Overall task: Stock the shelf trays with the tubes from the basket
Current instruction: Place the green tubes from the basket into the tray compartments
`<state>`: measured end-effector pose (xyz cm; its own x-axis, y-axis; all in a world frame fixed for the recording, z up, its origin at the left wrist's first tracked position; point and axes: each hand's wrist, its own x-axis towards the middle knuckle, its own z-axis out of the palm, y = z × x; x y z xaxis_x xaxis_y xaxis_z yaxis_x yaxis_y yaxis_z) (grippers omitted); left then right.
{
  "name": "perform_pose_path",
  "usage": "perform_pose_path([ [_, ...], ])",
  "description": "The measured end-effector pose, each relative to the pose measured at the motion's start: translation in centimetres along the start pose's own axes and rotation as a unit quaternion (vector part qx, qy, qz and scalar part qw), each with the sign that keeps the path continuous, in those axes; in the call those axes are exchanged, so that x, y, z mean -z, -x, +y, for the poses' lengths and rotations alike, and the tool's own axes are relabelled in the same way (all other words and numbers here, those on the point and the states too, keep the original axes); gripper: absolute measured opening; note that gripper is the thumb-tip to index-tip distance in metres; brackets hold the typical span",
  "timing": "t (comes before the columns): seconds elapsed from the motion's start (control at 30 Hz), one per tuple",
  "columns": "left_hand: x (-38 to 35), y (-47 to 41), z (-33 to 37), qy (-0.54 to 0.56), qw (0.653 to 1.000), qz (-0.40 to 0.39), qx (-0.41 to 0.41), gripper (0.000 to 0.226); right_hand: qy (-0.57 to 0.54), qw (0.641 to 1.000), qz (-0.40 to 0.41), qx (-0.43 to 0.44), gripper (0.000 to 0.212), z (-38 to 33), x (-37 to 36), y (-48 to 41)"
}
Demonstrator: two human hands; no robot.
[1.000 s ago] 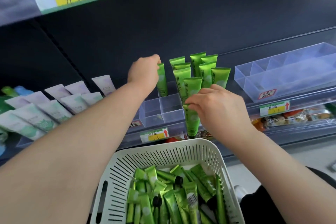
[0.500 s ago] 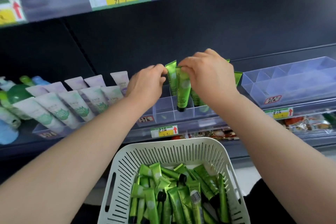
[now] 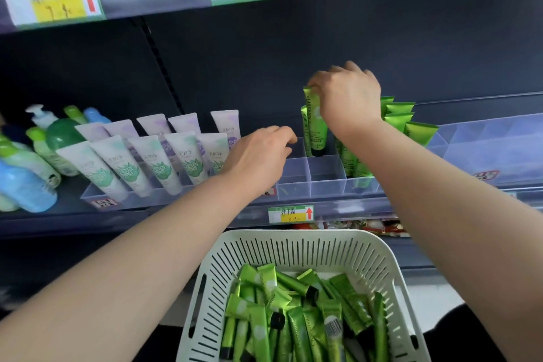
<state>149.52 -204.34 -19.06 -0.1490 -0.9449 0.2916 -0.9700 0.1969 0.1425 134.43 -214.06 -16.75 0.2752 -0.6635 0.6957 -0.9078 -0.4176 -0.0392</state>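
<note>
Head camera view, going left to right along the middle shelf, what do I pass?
bottles → pale tubes → left hand → green tube pinched by the right hand → standing green tubes → clear tray

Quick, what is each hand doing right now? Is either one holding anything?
Left hand: fingers loosely curled, nothing visibly held, by the clear tray.
Right hand: closed, pinching the top of an upright green tube.
</note>
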Motion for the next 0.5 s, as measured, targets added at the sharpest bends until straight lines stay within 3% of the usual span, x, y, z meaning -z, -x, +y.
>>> perform_pose_path([
  [0.17, -0.5, -0.4, 0.5, 0.012, 1.0, 0.002, -0.012, 0.025, 0.019, 1.0, -0.007, -0.011, 0.027, 0.2, -0.8, 0.1],
  [0.5, -1.1, -0.6, 0.2, 0.007, 1.0, -0.015, -0.012, 0.025, 0.028, 0.99, -0.135, 0.009, 0.035, 0.0, -2.2, 1.5],
])
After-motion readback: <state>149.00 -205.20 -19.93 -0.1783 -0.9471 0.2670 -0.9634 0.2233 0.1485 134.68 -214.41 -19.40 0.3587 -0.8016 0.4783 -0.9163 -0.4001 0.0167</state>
